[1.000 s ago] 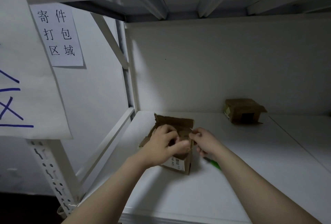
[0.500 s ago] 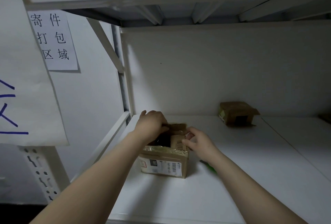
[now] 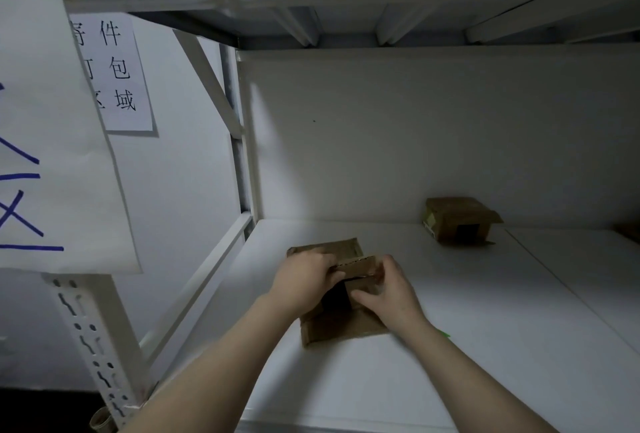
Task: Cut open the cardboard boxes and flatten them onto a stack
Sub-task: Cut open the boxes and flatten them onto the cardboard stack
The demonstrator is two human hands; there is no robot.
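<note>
Cardboard dominates the middle of the head view: a brown cardboard box (image 3: 343, 327) lies low on the white shelf board (image 3: 485, 356), near its left front part, with a dark gap showing between its flaps; the left hand (image 3: 304, 282) comes in from the lower left and grips the box at its left side, fingers curled over the edge of an upper flap; the right hand (image 3: 393, 297) meets it from the right, fingers bent round the same flap and thumb pressed on the panel below, so both hands hold the box and nothing else; a small green object (image 3: 444, 333) peeks out just beside the right wrist, too hidden to identify; a second box (image 3: 457, 221) sits well apart at the back right, against the pale back panel (image 3: 415, 138), flaps open; on the left wall hangs a paper sign (image 3: 119, 76) with black characters, partly covered by a large white sheet (image 3: 52, 155) bearing blue strokes; a perforated upright (image 3: 86, 335) stands below it.
</note>
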